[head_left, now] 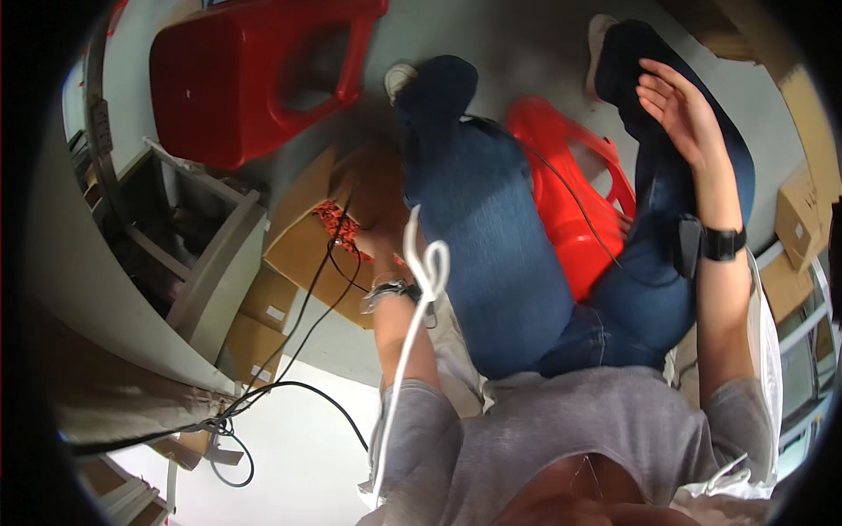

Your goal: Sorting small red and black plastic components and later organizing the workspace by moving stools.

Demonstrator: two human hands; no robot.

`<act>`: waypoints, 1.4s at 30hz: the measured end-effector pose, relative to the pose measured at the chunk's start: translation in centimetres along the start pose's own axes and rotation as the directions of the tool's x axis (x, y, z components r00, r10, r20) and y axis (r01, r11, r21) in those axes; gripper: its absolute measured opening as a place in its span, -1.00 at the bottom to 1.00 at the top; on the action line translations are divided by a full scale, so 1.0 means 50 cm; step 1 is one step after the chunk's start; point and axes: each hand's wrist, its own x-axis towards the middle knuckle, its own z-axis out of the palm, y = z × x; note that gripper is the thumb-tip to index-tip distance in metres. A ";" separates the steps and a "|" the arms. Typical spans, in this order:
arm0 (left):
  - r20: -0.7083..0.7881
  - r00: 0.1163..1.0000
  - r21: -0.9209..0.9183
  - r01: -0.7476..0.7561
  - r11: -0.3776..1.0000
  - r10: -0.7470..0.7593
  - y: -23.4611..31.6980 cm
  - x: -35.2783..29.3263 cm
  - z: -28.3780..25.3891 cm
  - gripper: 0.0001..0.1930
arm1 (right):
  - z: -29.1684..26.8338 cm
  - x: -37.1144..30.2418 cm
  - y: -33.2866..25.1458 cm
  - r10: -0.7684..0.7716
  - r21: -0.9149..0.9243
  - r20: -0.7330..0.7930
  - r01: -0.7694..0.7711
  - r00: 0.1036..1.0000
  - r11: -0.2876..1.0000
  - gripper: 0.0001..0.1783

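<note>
My left hand [379, 241] reaches down into a cardboard box [294, 245] on the floor beside my left leg. Small red pieces [338, 221] lie in that box right by the hand, too small to name. Shadow and blur hide the left fingers, so whether they grip any of the pieces does not show. Over my right leg, my right hand [680, 114] is raised with its fingers loosely bent and nothing in them. A dark wristband [724, 245] is on the right wrist. A bright red plastic stool [561, 193] stands between my legs.
Another red stool [202, 92] is at the upper left. Black cables [303, 307] hang across the left side, and a looped white cable [408, 351] runs past my left arm. A grey frame [219, 254] stands left of the box; more cardboard boxes [796, 215] are at the right.
</note>
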 end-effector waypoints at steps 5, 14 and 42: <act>0.084 0.993 0.139 0.069 0.988 -0.081 -0.029 -0.009 -0.012 -0.59 | 0.007 -0.004 0.012 0.002 -0.034 0.047 0.000 0.999 0.999 -0.65; 0.018 0.974 -0.006 -0.226 0.974 0.226 -0.042 -0.024 -0.016 -0.80 | 0.081 -0.072 -0.022 -0.133 -0.225 0.168 0.169 0.977 0.960 -0.61; 0.390 0.901 -0.788 0.434 -0.437 0.190 0.588 0.218 -0.114 -0.09 | 0.033 0.026 -0.085 -0.187 0.145 0.058 0.177 0.981 0.973 -0.73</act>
